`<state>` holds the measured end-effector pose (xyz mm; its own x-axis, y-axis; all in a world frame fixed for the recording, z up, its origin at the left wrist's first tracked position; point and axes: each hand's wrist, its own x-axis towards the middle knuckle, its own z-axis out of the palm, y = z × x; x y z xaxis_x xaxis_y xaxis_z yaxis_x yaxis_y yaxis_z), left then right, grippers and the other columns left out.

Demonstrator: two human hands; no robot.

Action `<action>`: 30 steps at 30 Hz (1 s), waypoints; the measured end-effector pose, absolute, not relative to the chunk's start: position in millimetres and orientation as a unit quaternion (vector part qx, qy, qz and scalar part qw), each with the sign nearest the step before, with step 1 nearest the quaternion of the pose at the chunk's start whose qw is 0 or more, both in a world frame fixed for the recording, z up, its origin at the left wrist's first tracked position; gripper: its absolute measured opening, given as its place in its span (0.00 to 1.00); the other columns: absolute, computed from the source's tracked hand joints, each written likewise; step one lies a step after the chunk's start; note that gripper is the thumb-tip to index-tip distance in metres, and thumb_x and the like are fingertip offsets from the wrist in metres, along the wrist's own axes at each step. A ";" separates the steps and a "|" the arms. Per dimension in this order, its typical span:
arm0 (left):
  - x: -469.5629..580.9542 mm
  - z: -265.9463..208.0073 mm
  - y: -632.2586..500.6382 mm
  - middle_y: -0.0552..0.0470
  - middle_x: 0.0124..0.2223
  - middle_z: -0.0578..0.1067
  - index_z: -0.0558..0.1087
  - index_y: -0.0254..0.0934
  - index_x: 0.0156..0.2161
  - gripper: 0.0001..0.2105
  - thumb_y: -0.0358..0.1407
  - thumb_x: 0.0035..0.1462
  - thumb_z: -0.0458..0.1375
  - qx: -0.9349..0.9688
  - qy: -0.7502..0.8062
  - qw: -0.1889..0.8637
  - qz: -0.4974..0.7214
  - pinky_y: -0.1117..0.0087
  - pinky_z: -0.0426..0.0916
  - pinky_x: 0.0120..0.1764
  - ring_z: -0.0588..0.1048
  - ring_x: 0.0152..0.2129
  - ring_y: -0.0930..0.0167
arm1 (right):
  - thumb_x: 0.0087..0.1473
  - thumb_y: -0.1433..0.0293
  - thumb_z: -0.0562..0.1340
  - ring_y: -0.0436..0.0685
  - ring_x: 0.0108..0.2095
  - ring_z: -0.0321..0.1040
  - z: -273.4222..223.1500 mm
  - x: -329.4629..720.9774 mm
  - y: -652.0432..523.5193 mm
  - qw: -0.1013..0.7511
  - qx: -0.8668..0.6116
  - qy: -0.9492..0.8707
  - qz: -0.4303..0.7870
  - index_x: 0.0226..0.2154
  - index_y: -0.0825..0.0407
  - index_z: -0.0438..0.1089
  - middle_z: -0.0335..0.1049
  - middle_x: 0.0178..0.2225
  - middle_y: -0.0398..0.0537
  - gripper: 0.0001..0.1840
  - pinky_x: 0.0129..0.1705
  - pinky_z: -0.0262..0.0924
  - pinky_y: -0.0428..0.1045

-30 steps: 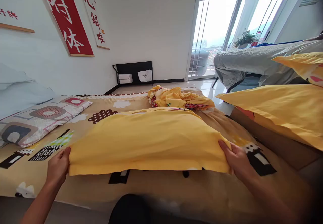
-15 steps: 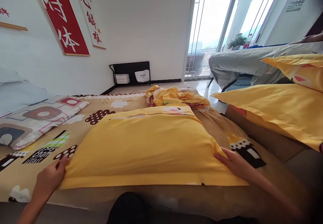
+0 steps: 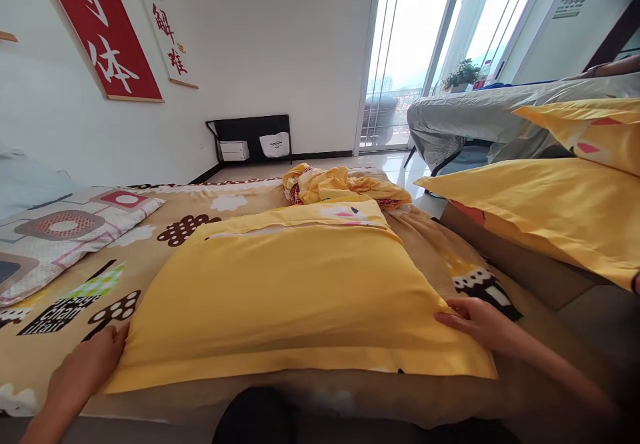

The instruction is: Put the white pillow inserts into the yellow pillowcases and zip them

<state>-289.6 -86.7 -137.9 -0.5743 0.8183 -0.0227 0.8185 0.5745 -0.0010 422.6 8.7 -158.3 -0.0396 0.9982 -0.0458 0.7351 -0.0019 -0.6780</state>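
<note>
A pillow in a yellow pillowcase (image 3: pixel 280 291) lies flat on the bed, its open slit and a strip with a pink and black print along the far side. My left hand (image 3: pixel 95 357) is closed on the left edge of the pillowcase, near its front corner. At the right edge, my right hand (image 3: pixel 473 321) pinches the fabric between thumb and fingers. Just beyond the pillow sits a crumpled heap of yellow cloth (image 3: pixel 345 187) with some red check showing.
The bed carries a tan patterned sheet (image 3: pixel 230 202). A patterned pillow (image 3: pixel 75 231) lies at the left. On the right, another person holds a yellow pillowcase (image 3: pixel 540 211). A plastic-covered piece of furniture (image 3: pixel 450 117) and a black rack (image 3: pixel 255 139) stand beyond.
Both hands keep their hold while the near corners spread slightly outward and the pillowcase's front edge comes a little closer. The view has shifted slightly to the right.
</note>
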 end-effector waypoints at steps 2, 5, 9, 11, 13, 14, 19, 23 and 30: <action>-280.0 -115.6 -77.7 0.37 0.40 0.76 0.69 0.37 0.34 0.22 0.46 0.57 0.36 0.492 0.865 -0.097 0.012 0.61 0.66 0.36 0.74 0.38 0.56 | 0.35 0.52 0.67 0.56 0.24 0.64 -148.3 428.5 23.0 0.178 -0.664 -0.698 0.199 0.20 0.49 0.66 0.69 0.21 0.45 0.19 0.26 0.56 0.49; -243.5 -76.0 -47.2 0.38 0.51 0.72 0.67 0.33 0.47 0.23 0.43 0.57 0.38 0.588 0.772 -0.178 0.164 0.61 0.64 0.50 0.70 0.50 0.60 | 0.37 0.61 0.65 0.63 0.39 0.70 -119.4 407.8 43.8 0.196 -0.652 -0.731 0.053 0.38 0.50 0.71 0.73 0.42 0.53 0.21 0.39 0.61 0.53; -176.4 -49.9 13.2 0.43 0.63 0.62 0.58 0.35 0.61 0.27 0.44 0.60 0.41 0.748 0.622 -0.097 0.211 0.64 0.52 0.61 0.59 0.60 0.65 | 0.49 0.70 0.54 0.61 0.56 0.60 -78.1 335.9 62.7 0.238 -0.542 -0.805 -0.030 0.50 0.49 0.66 0.64 0.57 0.50 0.24 0.54 0.53 0.56; -153.3 -50.0 43.5 0.44 0.65 0.58 0.53 0.33 0.64 0.29 0.39 0.59 0.42 0.756 0.623 -0.071 0.188 0.62 0.48 0.63 0.55 0.63 0.65 | 0.55 0.69 0.51 0.60 0.58 0.58 -65.8 300.0 72.2 0.237 -0.537 -0.808 -0.056 0.53 0.49 0.65 0.63 0.58 0.50 0.23 0.56 0.50 0.56; -143.6 -53.4 69.3 0.42 0.64 0.61 0.55 0.33 0.64 0.30 0.35 0.55 0.46 0.726 0.668 -0.038 0.163 0.59 0.51 0.61 0.58 0.61 0.61 | 0.57 0.67 0.50 0.60 0.59 0.56 -60.2 274.1 84.4 0.227 -0.581 -0.778 -0.075 0.57 0.51 0.61 0.61 0.59 0.51 0.25 0.58 0.48 0.56; -143.4 -55.4 79.8 0.42 0.62 0.64 0.58 0.34 0.62 0.29 0.35 0.53 0.47 0.708 0.689 -0.023 0.154 0.57 0.54 0.59 0.62 0.59 0.60 | 0.56 0.66 0.51 0.60 0.59 0.55 -59.1 265.5 91.4 0.218 -0.610 -0.758 -0.076 0.58 0.52 0.60 0.61 0.59 0.53 0.27 0.58 0.47 0.56; -160.4 -64.3 106.2 0.45 0.49 0.75 0.71 0.39 0.44 0.15 0.40 0.55 0.49 0.670 0.722 -0.007 0.172 0.62 0.64 0.47 0.72 0.47 0.62 | 0.53 0.63 0.55 0.65 0.52 0.63 -58.8 249.9 124.6 0.176 -0.697 -0.693 -0.050 0.48 0.55 0.69 0.69 0.51 0.59 0.22 0.51 0.55 0.58; -164.0 -70.9 104.9 0.46 0.41 0.76 0.69 0.39 0.35 0.11 0.44 0.56 0.50 0.661 0.723 -0.012 0.198 0.66 0.65 0.41 0.73 0.42 0.63 | 0.58 0.64 0.52 0.65 0.48 0.66 -60.3 245.0 133.5 0.165 -0.715 -0.675 -0.073 0.45 0.57 0.70 0.71 0.46 0.61 0.19 0.47 0.58 0.58; -157.2 -68.2 72.1 0.47 0.36 0.72 0.59 0.40 0.30 0.14 0.46 0.60 0.41 0.702 0.655 -0.049 0.273 0.67 0.65 0.39 0.71 0.35 0.66 | 0.58 0.78 0.46 0.65 0.46 0.69 -64.7 274.2 118.1 0.147 -0.718 -0.667 -0.130 0.48 0.60 0.68 0.70 0.45 0.67 0.21 0.37 0.63 0.53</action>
